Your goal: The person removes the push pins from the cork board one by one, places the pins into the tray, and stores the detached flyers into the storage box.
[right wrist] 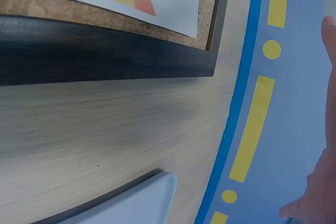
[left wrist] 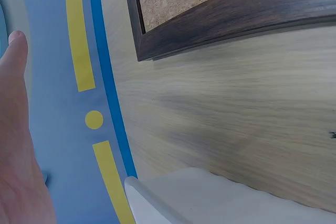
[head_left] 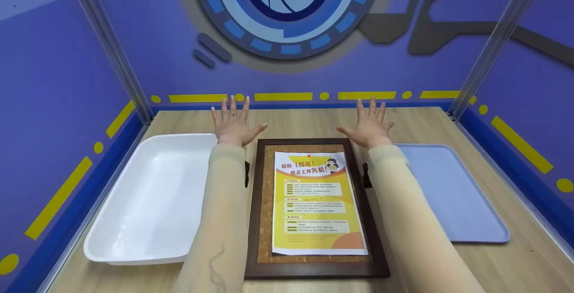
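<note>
Both hands are held out over the far part of the table with fingers spread and nothing in them. My left hand point(head_left: 234, 128) is above the gap between the white tray point(head_left: 148, 194) and the framed cork board point(head_left: 265, 203). Beyond the board's far right corner, my right hand point(head_left: 370, 129) is nearest to the blue-grey tray point(head_left: 462, 198). A yellow and white printed sheet point(head_left: 318, 207) lies on the cork, held by a red pushpin point(head_left: 309, 155) at its top. The wrist views show the left hand point(left wrist: 18, 140) and right hand point(right wrist: 323, 171) only in part.
A wooden table point(head_left: 296, 127) carries the trays and board. Blue panels with yellow dashes point(head_left: 283, 97) enclose its back and sides, with metal posts point(head_left: 497, 46) at the corners. The sleeves cover the inner edges of both trays.
</note>
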`<state>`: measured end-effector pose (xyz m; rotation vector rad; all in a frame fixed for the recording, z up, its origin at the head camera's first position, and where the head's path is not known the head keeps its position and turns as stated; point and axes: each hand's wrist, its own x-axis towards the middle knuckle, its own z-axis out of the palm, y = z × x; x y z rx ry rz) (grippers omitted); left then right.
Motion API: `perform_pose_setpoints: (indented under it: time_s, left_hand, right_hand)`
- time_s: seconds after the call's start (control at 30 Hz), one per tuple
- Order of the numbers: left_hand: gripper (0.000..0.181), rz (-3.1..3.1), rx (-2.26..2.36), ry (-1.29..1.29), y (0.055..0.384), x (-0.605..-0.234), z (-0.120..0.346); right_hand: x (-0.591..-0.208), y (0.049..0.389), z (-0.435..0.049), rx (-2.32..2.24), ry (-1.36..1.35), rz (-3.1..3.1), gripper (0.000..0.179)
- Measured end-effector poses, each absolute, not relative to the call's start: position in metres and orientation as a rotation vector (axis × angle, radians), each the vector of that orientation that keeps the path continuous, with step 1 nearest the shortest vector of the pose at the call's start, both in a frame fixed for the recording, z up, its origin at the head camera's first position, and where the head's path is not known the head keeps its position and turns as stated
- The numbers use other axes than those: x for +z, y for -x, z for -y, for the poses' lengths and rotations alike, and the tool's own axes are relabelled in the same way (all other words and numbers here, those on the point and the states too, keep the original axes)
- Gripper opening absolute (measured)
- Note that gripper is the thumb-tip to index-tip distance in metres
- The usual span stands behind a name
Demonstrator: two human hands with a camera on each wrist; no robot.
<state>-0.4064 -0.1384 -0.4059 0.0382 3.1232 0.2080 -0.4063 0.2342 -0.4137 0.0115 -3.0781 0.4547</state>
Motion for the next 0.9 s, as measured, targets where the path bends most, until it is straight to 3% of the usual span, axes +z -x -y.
perform_pose_setpoints:
  time_s: [0.5, 0.9]
  left_hand:
    - [0.101, -3.133, 0.252, -0.088, 0.401, -0.416, 0.127]
    - [0.099, -3.102, 0.321, -0.295, 0.391, -0.444, 0.100]
  right_hand:
    - [-0.426, 0.408, -0.219, 0.556, -0.034, 3.061, 0.112]
    - [-0.451, 0.401, -0.187, 0.763, -0.088, 3.008, 0.100]
